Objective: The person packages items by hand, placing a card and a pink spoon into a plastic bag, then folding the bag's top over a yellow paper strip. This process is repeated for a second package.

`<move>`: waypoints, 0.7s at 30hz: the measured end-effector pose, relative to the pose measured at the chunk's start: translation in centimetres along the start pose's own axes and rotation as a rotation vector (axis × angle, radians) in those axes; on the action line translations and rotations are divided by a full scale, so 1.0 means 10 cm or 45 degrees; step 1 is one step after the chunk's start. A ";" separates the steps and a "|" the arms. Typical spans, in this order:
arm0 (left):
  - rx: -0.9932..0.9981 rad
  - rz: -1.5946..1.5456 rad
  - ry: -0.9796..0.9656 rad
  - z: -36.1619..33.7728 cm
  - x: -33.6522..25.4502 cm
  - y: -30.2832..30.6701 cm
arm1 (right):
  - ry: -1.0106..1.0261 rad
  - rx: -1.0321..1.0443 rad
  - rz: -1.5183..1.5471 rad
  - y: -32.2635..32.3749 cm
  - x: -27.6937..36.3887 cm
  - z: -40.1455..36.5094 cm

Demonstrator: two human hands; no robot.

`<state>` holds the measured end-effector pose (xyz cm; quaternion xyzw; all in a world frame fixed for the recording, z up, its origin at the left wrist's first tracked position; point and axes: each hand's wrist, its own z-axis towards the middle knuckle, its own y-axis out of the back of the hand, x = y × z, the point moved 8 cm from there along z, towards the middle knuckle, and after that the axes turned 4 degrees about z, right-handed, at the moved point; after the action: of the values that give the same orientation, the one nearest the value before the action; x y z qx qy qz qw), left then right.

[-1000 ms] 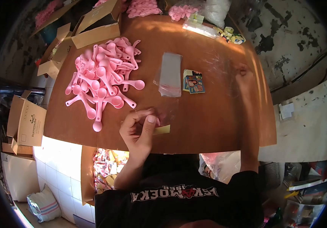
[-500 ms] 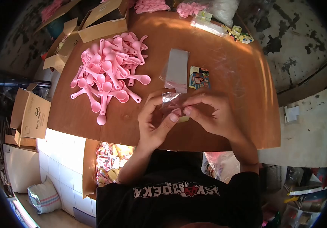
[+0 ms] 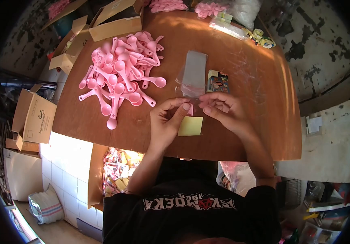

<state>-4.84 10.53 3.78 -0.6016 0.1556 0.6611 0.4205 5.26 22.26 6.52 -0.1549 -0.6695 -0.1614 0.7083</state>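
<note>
My left hand (image 3: 164, 120) is closed, its thumb pressing a pink plastic piece (image 3: 190, 110) against the fingers. Most of that piece is hidden, though its colour matches the scoops on the table. Between my hands stretches a barely visible clear plastic bag (image 3: 196, 102). My right hand (image 3: 227, 110) has thumb and forefinger at the bag's right side. Just below the fingers, a yellow card (image 3: 190, 126) lies on the table. Beyond them are a stack of clear plastic bags (image 3: 194, 72) and a small pile of printed cards (image 3: 218, 83).
A heap of pink measuring scoops (image 3: 122, 69) covers the left of the brown table (image 3: 260, 122). Open cardboard boxes (image 3: 116, 27) stand at the back left. Bagged pink items (image 3: 169, 5) and yellow pieces (image 3: 261, 38) lie along the far edge. Below sits a box of colourful packets (image 3: 120, 168).
My hands have moved slightly apart, and the shiny bag that was held up between them is lower and less visible. The yellow card is now uncovered. The whole view has shifted a little.
</note>
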 end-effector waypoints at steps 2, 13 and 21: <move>-0.003 0.011 0.052 0.00 0.05 0.01 | -0.003 -0.003 -0.034 0.01 -0.08 0.00; 0.043 -0.115 0.123 0.00 0.11 0.03 | 0.040 -0.125 0.132 0.09 -0.15 0.00; 0.073 -0.080 0.096 0.02 0.09 0.01 | 0.050 -0.107 0.186 0.09 -0.13 -0.02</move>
<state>-4.97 10.91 2.92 -0.6185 0.1711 0.6197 0.4519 5.78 23.02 5.18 -0.2297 -0.6351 -0.1404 0.7240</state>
